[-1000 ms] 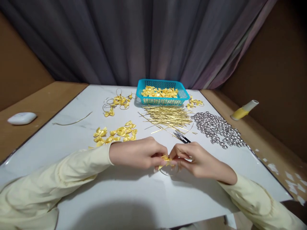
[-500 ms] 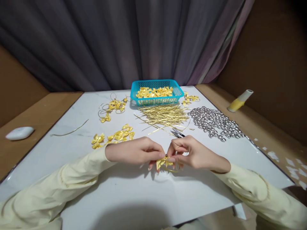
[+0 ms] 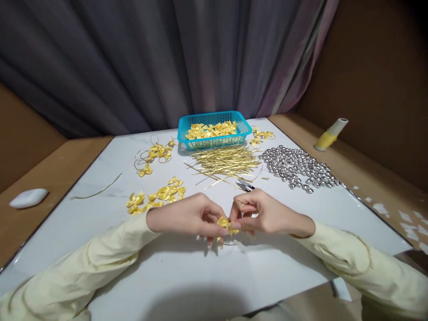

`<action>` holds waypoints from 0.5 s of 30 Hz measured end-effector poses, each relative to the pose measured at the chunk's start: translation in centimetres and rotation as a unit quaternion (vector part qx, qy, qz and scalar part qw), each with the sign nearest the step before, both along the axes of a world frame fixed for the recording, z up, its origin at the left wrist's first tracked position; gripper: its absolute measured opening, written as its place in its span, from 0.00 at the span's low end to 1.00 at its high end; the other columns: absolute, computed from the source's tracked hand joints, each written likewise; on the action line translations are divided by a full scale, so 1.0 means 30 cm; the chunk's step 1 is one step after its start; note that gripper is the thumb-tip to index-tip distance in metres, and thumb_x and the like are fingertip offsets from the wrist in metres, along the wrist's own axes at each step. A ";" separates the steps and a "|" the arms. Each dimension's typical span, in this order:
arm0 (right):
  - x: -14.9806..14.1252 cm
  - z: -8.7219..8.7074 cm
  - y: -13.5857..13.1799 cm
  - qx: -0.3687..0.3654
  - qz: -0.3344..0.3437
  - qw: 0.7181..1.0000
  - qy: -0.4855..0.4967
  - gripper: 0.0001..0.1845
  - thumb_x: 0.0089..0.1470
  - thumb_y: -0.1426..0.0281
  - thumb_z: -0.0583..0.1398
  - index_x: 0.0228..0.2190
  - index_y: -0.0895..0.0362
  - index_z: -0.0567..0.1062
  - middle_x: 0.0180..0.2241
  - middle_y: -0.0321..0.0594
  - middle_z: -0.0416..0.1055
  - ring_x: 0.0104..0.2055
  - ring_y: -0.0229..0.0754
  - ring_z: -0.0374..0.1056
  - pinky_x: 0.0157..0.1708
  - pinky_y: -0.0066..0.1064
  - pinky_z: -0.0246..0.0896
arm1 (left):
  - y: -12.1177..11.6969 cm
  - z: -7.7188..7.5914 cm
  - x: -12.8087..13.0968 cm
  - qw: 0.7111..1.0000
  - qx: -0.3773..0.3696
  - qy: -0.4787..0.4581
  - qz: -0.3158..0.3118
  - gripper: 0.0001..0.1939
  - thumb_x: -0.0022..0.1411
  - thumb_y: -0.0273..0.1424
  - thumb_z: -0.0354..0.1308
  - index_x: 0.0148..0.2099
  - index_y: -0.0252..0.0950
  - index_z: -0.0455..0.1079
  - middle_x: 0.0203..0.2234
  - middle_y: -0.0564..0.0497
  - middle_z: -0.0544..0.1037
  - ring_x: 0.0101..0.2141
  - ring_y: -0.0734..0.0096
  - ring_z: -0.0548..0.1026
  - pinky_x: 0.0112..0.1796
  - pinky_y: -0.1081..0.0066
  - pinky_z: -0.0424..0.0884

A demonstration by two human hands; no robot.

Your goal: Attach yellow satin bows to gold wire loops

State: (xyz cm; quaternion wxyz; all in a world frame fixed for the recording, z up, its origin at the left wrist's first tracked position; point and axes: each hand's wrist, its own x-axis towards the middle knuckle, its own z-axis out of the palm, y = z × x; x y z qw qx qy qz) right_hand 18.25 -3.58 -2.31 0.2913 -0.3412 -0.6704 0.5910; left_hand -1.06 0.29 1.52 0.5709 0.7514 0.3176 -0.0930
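A yellow ribbon bow (image 3: pixel 223 223) is pinched between both hands above the near part of the white table (image 3: pixel 200 276). My left hand (image 3: pixel 194 217) grips its left side with thumb and fingers. On its right side, the thumb and fingertips of my right hand (image 3: pixel 259 214) close on the bow. A thin gold tie (image 3: pixel 230 244) curves out below it, and a small dark bead seems to sit at its top; the fingers partly hide the join. Just beyond my right hand lie small scissors (image 3: pixel 245 186) with dark handles. Several loose yellow bows (image 3: pixel 165 193) lie beyond my left forearm.
A blue basket (image 3: pixel 214 143) of yellow bows stands at the back. Before it is a heap of gold ties (image 3: pixel 224 161), with silver bells or beads (image 3: pixel 297 167) to the right. Bows with looped ties (image 3: pixel 158 151) lie left. A white-and-yellow tube (image 3: pixel 331 134) stands far right.
The bow has turned a little in my fingers, and its left loop now faces up. Both hands keep hold of it. The whole view has shifted slightly.
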 end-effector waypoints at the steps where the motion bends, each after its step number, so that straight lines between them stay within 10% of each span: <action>1: -0.001 -0.001 -0.001 -0.007 0.007 1.000 0.003 0.22 0.43 0.79 0.58 0.18 0.55 0.46 0.25 0.35 0.69 0.17 0.28 0.60 0.15 0.20 0.54 | 0.001 -0.003 -0.002 1.000 -0.022 -0.007 -0.003 0.13 0.57 0.36 0.54 0.35 0.31 0.71 0.24 0.48 0.77 0.21 0.78 0.70 0.23 0.80 0.65; 9: 0.003 -0.009 -0.009 0.030 0.041 0.998 -0.026 0.21 0.45 0.77 0.58 0.17 0.56 0.48 0.21 0.32 0.65 0.17 0.29 0.61 0.16 0.20 0.51 | 0.011 -0.001 0.003 0.992 -0.126 -0.024 -0.002 0.10 0.58 0.35 0.54 0.34 0.32 0.67 0.19 0.53 0.73 0.17 0.79 0.69 0.19 0.80 0.62; 15: 0.003 -0.012 -0.005 0.068 0.029 0.996 -0.041 0.17 0.43 0.80 0.57 0.16 0.57 0.52 0.19 0.30 0.63 0.18 0.27 0.58 0.18 0.20 0.50 | -0.044 0.053 -0.002 0.989 0.143 0.010 0.040 0.14 0.51 0.40 0.59 0.31 0.34 0.62 0.16 0.60 0.64 0.17 0.83 0.60 0.19 0.82 0.54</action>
